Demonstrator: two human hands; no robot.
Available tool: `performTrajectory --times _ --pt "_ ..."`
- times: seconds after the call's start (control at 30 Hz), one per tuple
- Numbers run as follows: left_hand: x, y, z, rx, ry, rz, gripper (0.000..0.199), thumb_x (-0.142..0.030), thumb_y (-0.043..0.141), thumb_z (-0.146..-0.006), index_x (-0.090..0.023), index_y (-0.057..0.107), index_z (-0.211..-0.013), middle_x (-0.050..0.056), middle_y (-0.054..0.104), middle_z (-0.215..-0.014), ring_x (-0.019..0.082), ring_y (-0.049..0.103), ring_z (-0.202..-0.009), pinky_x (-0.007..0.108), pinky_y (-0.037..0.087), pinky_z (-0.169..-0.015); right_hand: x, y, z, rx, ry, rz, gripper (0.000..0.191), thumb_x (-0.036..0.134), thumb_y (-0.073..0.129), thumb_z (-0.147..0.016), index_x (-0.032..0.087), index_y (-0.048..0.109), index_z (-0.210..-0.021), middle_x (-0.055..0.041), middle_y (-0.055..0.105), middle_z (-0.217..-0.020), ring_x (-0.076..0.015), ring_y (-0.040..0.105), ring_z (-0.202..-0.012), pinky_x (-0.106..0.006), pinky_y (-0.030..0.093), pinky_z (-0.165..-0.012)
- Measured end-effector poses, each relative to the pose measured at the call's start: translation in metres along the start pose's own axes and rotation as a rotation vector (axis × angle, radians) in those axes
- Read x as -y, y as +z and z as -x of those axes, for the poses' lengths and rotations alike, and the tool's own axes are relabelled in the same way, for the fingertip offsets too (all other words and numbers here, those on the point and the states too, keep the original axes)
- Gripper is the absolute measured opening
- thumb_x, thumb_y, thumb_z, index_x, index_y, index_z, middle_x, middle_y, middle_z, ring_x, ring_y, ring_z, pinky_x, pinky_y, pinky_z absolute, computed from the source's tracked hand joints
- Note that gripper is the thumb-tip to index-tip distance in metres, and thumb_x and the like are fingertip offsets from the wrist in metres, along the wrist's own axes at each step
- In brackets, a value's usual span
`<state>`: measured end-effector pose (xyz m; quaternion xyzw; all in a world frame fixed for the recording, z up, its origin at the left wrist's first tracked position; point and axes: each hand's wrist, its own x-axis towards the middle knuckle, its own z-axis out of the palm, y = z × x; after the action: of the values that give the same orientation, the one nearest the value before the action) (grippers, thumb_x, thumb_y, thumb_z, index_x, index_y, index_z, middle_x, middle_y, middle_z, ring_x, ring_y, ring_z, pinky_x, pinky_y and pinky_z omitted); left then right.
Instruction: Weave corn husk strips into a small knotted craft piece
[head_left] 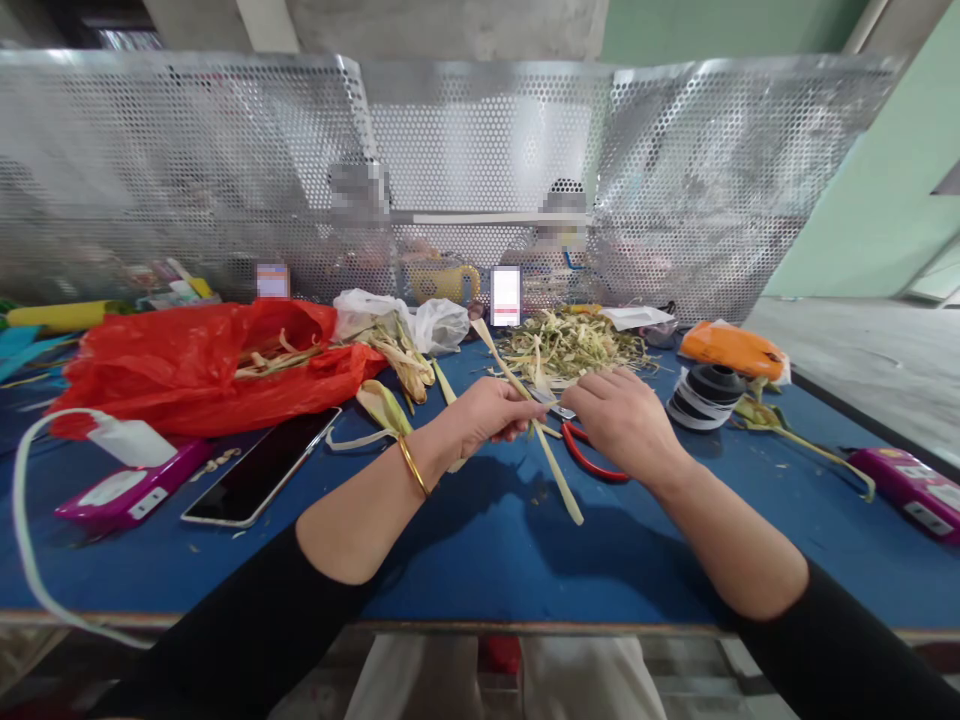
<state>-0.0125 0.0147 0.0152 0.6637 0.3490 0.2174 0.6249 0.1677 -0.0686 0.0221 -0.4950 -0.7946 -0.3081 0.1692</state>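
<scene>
My left hand [491,415], with a gold bangle at its wrist, pinches a bundle of crossed pale corn husk strips [561,478] above the table. One end points up and away, another slants down to the right. My right hand [622,415] is closed close beside it, its fingertips mostly hidden behind the knuckles. A thin pale strand seems to run from the bundle into its fingers. Red-handled scissors [592,462] lie beneath the right hand, blades partly covered. Beyond both hands sits a heap of shredded husk [574,343].
A red plastic bag [172,355] with husks lies left, near a dark phone [262,475] and a purple power strip [131,490] with a white charger. Right are a black-and-white thread spool [703,397] and an orange packet [731,350]. A perforated metal screen [487,130] stands behind.
</scene>
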Motion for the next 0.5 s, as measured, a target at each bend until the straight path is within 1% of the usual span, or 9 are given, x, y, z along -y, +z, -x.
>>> performTrajectory --times 0.13,0.2,0.27,0.33,0.37,0.4,0.43,0.5 --pt "-0.001 -0.001 0.001 0.109 -0.022 0.124 0.042 -0.052 0.067 -0.076 -0.010 0.069 -0.075 0.000 0.057 -0.058 0.004 0.040 -0.042 0.019 0.021 -0.039 -0.003 0.001 0.000 0.030 0.047 -0.005 0.023 0.016 0.049 -0.092 0.017 0.065 -0.077 -0.0050 0.057 -0.069 -0.0182 0.047 -0.068 -0.031 0.028 -0.067" --pt "-0.001 0.000 0.001 0.139 -0.022 0.142 0.043 -0.054 0.065 -0.077 -0.010 0.069 -0.076 0.001 0.058 -0.059 0.003 0.038 -0.041 0.019 0.019 -0.039 -0.005 0.002 0.001 0.054 0.062 -0.043 0.024 0.015 0.047 -0.093 0.017 0.066 -0.079 -0.0050 0.058 -0.069 -0.0183 0.048 -0.069 -0.031 0.029 -0.068" --pt "0.000 0.001 0.002 0.117 -0.018 0.136 0.038 -0.049 0.069 -0.076 -0.011 0.069 -0.075 0.000 0.057 -0.057 0.003 0.036 -0.041 0.019 0.018 -0.039 -0.004 0.001 0.001 0.021 0.097 -0.120 0.023 0.017 0.045 -0.094 0.017 0.067 -0.087 -0.0068 0.062 -0.078 -0.0194 0.052 -0.076 -0.031 0.032 -0.071" --pt "0.001 0.002 0.002 0.072 -0.007 0.141 0.034 -0.045 0.070 -0.076 -0.011 0.069 -0.076 0.000 0.056 -0.056 0.003 0.036 -0.040 0.018 0.018 -0.039 0.000 -0.001 0.000 -0.073 0.156 -0.216 0.022 0.023 0.046 -0.095 0.018 0.067 -0.098 -0.0098 0.065 -0.094 -0.0214 0.055 -0.087 -0.032 0.034 -0.077" --pt "0.001 0.002 0.001 0.047 0.002 0.149 0.032 -0.043 0.069 -0.076 -0.011 0.068 -0.075 0.000 0.056 -0.056 0.003 0.037 -0.040 0.018 0.019 -0.039 0.002 -0.002 0.000 -0.115 0.185 -0.256 0.022 0.027 0.047 -0.095 0.019 0.067 -0.099 -0.0104 0.065 -0.099 -0.0222 0.055 -0.090 -0.033 0.035 -0.079" --pt "0.002 0.003 0.001 0.024 0.008 0.157 0.030 -0.041 0.069 -0.077 -0.011 0.068 -0.074 0.000 0.057 -0.057 0.003 0.038 -0.041 0.018 0.019 -0.039 0.005 -0.004 0.000 -0.135 0.211 -0.286 0.022 0.031 0.048 -0.094 0.019 0.067 -0.097 -0.0102 0.065 -0.098 -0.0223 0.056 -0.090 -0.034 0.035 -0.080" --pt "0.003 0.003 0.000 0.005 0.014 0.162 0.029 -0.040 0.068 -0.078 -0.011 0.066 -0.071 0.001 0.058 -0.057 0.003 0.039 -0.041 0.018 0.020 -0.039 0.008 -0.005 -0.001 -0.122 0.230 -0.309 0.023 0.033 0.049 -0.094 0.020 0.068 -0.091 -0.0091 0.066 -0.092 -0.0216 0.056 -0.086 -0.033 0.035 -0.078" --pt "0.004 0.004 -0.001 -0.034 0.023 0.167 0.029 -0.038 0.067 -0.079 -0.011 0.064 -0.067 0.001 0.058 -0.057 0.003 0.041 -0.041 0.018 0.021 -0.039 0.013 -0.004 -0.002 -0.008 0.273 -0.362 0.025 0.035 0.052 -0.092 0.020 0.066 -0.079 -0.0054 0.065 -0.078 -0.0183 0.056 -0.074 -0.031 0.034 -0.072"
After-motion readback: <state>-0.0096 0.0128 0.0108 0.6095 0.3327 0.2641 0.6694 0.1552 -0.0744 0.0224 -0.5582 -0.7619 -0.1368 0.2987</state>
